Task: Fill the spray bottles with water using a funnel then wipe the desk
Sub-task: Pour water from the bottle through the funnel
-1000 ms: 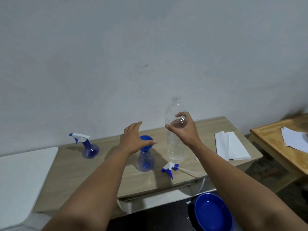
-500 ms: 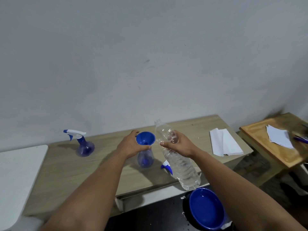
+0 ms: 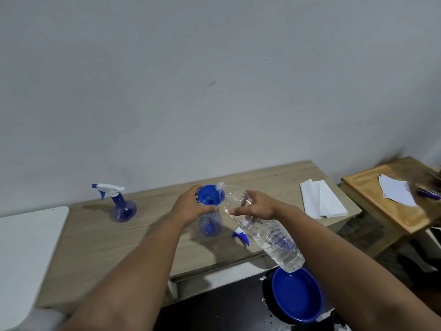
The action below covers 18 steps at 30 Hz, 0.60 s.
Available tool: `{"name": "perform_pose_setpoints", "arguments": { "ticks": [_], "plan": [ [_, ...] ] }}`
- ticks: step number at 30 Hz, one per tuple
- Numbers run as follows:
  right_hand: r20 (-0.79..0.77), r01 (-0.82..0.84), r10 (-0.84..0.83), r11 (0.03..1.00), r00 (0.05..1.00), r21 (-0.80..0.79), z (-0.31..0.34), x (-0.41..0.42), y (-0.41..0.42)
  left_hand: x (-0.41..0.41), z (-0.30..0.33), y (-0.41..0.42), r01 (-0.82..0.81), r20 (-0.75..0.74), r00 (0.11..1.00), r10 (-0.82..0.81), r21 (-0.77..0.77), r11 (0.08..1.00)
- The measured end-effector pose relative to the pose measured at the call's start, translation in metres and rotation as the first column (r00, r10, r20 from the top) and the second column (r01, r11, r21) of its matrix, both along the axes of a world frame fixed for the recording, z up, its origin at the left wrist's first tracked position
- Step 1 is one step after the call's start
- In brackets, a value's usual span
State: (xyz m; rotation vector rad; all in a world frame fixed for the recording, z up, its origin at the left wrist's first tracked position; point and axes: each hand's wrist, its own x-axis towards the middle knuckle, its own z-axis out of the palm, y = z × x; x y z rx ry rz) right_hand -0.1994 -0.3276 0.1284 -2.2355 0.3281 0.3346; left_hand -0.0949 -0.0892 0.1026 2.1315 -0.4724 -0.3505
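A blue funnel [image 3: 210, 196] sits in the neck of an open spray bottle [image 3: 210, 225] at the middle of the wooden desk [image 3: 100, 244]. My left hand [image 3: 188, 206] grips the funnel's rim. My right hand [image 3: 256, 206] holds a clear water bottle [image 3: 265, 231] tilted steeply, its open mouth right at the funnel's edge. The removed spray head [image 3: 241, 237] lies on the desk behind the water bottle. A second spray bottle [image 3: 119, 204], with its white and blue trigger head on, stands at the back left.
Folded white cloths [image 3: 321, 201] lie at the desk's right end. A blue basin [image 3: 297, 295] sits on the floor below the desk's front edge. A wooden side table [image 3: 391, 201] with papers and a pen stands to the right. A white surface [image 3: 26, 256] adjoins on the left.
My right hand lifted the water bottle off the desk and tipped it until its mouth reached the funnel. My left hand closed on the funnel's rim.
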Motion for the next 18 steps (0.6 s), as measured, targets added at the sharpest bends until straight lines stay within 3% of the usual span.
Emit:
{"name": "perform_pose_setpoints", "arguments": {
  "ticks": [18],
  "plan": [
    [-0.147, -0.170, 0.146, 0.971, 0.978, -0.170, 0.031, 0.009, 0.001, 0.000, -0.002, 0.000, -0.009, 0.008, 1.000, 0.009, 0.000, 1.000]
  ]
}}
